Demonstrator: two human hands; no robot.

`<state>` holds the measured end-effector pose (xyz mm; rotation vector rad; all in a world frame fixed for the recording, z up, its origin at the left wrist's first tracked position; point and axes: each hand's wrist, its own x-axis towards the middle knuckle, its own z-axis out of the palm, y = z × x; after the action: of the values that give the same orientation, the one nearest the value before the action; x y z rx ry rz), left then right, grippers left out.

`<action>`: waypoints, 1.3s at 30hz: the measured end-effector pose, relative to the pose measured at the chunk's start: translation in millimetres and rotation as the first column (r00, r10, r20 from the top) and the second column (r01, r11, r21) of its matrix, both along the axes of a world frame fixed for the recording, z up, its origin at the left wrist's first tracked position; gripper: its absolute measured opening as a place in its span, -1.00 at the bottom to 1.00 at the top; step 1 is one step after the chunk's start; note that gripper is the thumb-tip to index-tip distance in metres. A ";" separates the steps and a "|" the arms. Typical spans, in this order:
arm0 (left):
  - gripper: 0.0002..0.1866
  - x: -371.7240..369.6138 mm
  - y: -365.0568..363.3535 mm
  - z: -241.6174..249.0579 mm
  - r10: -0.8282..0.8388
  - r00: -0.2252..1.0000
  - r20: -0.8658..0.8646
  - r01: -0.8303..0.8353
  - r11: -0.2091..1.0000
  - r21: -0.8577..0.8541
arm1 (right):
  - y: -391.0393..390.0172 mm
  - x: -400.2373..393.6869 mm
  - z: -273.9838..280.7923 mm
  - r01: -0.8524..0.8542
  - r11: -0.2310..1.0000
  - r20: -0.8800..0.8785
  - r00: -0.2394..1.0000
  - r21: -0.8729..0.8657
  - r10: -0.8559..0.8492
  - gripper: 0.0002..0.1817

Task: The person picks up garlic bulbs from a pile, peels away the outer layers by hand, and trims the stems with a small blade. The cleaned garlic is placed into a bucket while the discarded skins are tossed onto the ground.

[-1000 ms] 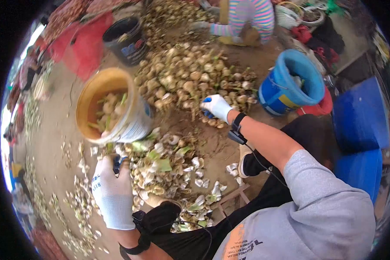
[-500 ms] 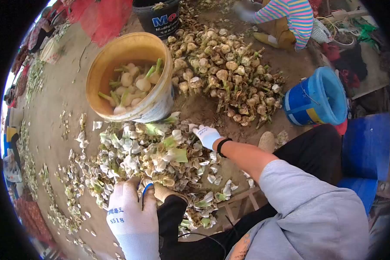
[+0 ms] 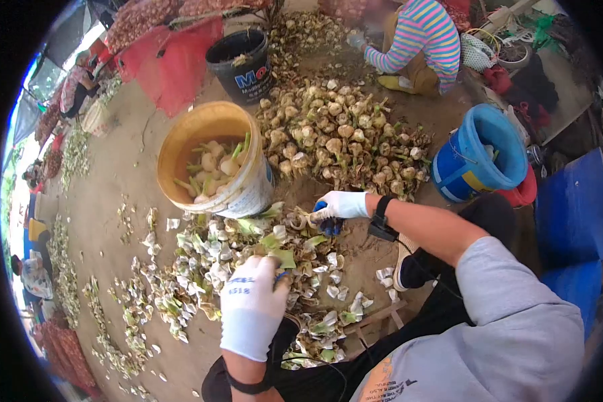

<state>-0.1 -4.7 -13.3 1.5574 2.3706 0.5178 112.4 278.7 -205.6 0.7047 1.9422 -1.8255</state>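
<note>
My left hand [image 3: 253, 298], in a white glove, hovers over the scattered garlic peelings [image 3: 211, 254]. Its fingers are curled, with a bit of blue between them; whatever they hold is hidden. Further forward, my right hand [image 3: 340, 206] wears a white glove with a blue palm. Its fingers are bent together at the far edge of the peelings, and I cannot make out what is in them. Just beyond lies a heap of unpeeled garlic bulbs [image 3: 342, 137]. To the left, a yellowish bucket [image 3: 174, 177] contains peeled white garlic bulbs [image 3: 214, 164] with green stems.
A blue bucket [image 3: 476, 154] stands to the right of the heap, a black bucket [image 3: 241, 67] behind the yellowish one. A co-worker in a striped top [image 3: 425, 40] crouches at the back. Red net sacks [image 3: 181, 57] lie at back left. Blue plastic [image 3: 573, 208] is at right.
The view has shifted, showing more of the background. My right hand has turned, its fingers now bent and its blue palm showing. My left hand stays curled and appears further right.
</note>
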 end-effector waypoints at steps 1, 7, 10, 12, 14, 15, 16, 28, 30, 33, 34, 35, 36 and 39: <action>-0.78 4.1 6.5 -1.1 -0.040 0.999 0.024 0.040 0.999 0.021 | 0.3 2.4 19.7 0.047 0.984 -0.029 0.998 -0.174 -0.052 -0.54; -0.74 32.9 41.4 8.0 -0.203 0.979 -0.006 0.194 0.926 0.324 | -24.0 25.7 176.2 -0.166 0.983 -0.367 0.912 0.082 0.185 -0.56; -0.72 36.1 47.6 11.0 -0.184 0.972 -0.148 0.226 0.905 0.361 | -34.5 46.2 207.4 -0.006 0.962 -0.553 0.818 0.271 0.161 -0.43; -0.71 40.2 53.5 9.4 -0.152 0.979 -0.139 0.197 0.887 0.418 | -40.7 54.0 210.5 0.093 0.928 -0.595 0.790 0.360 0.152 -0.35; -0.70 41.4 56.1 7.8 -0.139 0.975 -0.176 0.205 0.871 0.446 | -46.6 57.2 208.6 0.171 0.939 -0.632 0.773 0.298 0.060 -0.37; -0.70 40.5 58.5 5.2 -0.136 0.978 -0.158 0.195 0.865 0.463 | -49.4 56.2 203.2 0.170 0.940 -0.633 0.772 0.296 0.060 -0.37; -0.70 40.9 60.8 5.0 -0.136 0.978 -0.156 0.193 0.868 0.457 | -51.8 53.4 195.1 0.229 0.937 -0.676 0.737 0.262 0.009 -0.38; -0.70 44.7 63.7 17.6 0.038 0.958 -0.284 0.115 0.856 0.503 | -47.8 45.9 209.5 0.386 0.908 -0.659 0.643 -0.160 -0.390 -0.47; -0.69 44.5 60.9 24.6 0.117 0.986 -0.119 -0.025 0.811 0.585 | -40.6 45.0 205.0 0.354 0.927 -0.709 0.623 -0.122 -0.331 -0.46; -0.61 43.8 62.9 27.5 0.172 0.836 0.520 -0.452 0.753 0.477 | -44.3 47.4 207.1 0.374 0.927 -0.720 0.633 -0.036 -0.283 -0.44; -0.53 40.9 66.9 21.7 0.065 0.707 0.705 -0.542 0.690 0.480 | -46.0 48.0 207.7 0.363 0.931 -0.717 0.640 -0.035 -0.277 -0.44; -0.52 32.5 66.2 12.9 0.017 0.543 0.840 -0.599 0.708 0.373 | -47.0 48.5 208.8 0.348 0.929 -0.715 0.681 0.123 -0.160 -0.40; -0.57 30.0 65.7 6.8 0.011 0.466 0.885 -0.632 0.703 0.324 | -47.5 47.5 209.7 0.326 0.903 -0.696 0.717 0.279 -0.043 -0.35; -0.58 27.1 62.8 5.6 0.001 0.438 0.899 -0.609 0.735 0.296 | -56.2 43.5 201.2 0.303 0.931 -0.708 0.702 0.202 -0.076 -0.37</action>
<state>27.0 58.1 -7.8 0.5755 1.6657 1.8041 155.9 222.5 -4.4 0.3161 2.7748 -2.1464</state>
